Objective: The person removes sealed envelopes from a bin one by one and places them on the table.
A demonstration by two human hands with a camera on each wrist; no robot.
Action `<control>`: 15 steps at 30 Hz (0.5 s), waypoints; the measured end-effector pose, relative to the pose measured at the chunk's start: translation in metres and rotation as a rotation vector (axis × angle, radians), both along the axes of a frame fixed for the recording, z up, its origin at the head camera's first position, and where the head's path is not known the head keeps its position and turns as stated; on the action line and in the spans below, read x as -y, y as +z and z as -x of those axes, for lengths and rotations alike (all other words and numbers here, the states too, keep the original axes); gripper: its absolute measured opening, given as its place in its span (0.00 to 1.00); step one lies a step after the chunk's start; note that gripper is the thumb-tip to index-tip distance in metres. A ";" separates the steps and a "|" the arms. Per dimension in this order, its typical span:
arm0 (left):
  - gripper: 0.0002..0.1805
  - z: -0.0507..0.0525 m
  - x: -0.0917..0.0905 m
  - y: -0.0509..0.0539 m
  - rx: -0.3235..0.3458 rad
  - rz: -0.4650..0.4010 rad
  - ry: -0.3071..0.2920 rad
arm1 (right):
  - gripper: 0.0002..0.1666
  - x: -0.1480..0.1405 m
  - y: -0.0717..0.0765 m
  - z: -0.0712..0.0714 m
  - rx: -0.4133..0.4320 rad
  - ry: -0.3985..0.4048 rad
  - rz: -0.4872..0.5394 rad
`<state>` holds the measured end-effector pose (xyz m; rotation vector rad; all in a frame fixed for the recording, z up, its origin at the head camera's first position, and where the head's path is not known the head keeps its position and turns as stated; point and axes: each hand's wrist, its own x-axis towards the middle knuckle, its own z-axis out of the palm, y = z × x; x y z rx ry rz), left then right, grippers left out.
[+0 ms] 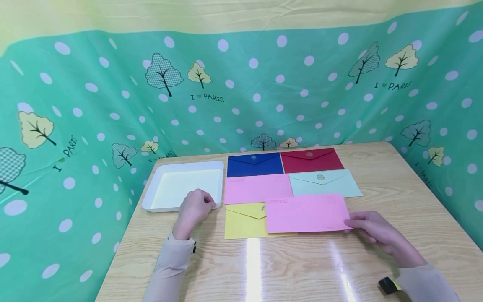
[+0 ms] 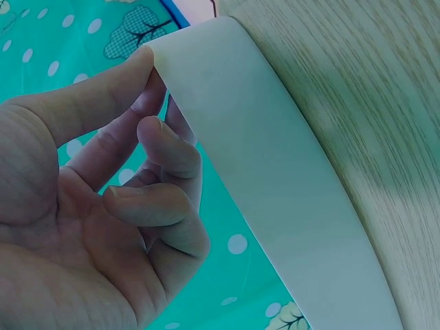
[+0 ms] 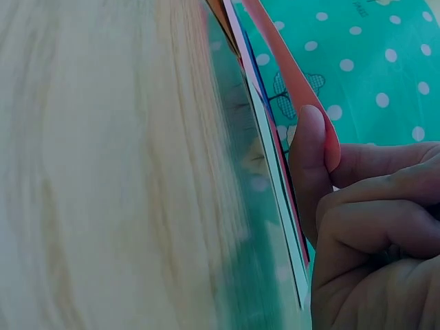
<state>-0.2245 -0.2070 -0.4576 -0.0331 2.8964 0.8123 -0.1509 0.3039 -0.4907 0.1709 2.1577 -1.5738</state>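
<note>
My right hand pinches the right end of a pink envelope, thumb against one face. In the right wrist view its edge curves up between thumb and fingers, lifted off the table. The envelope overlaps the right part of a yellow envelope, hiding it. My left hand is at the near right corner of a white tray. Thumb and forefinger pinch the tray's rim in the left wrist view, the other fingers loosely curled. The tray's floor shows nothing in it.
Behind lie a second pink envelope, a mint envelope, a blue envelope and a red envelope, close together on the wooden table. A green dotted curtain encloses the table at the back and sides.
</note>
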 end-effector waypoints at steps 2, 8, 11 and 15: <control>0.04 0.000 0.000 0.000 0.001 -0.002 0.001 | 0.29 -0.003 0.000 -0.001 -0.001 0.000 -0.005; 0.03 -0.001 0.000 0.001 -0.005 -0.008 0.006 | 0.31 -0.012 -0.001 -0.004 0.000 -0.007 -0.012; 0.03 -0.001 0.000 0.001 -0.006 -0.006 0.007 | 0.31 -0.017 -0.002 -0.005 0.002 -0.015 -0.007; 0.04 -0.001 -0.001 0.002 -0.002 -0.005 0.007 | 0.30 -0.023 -0.004 -0.006 -0.006 -0.008 -0.002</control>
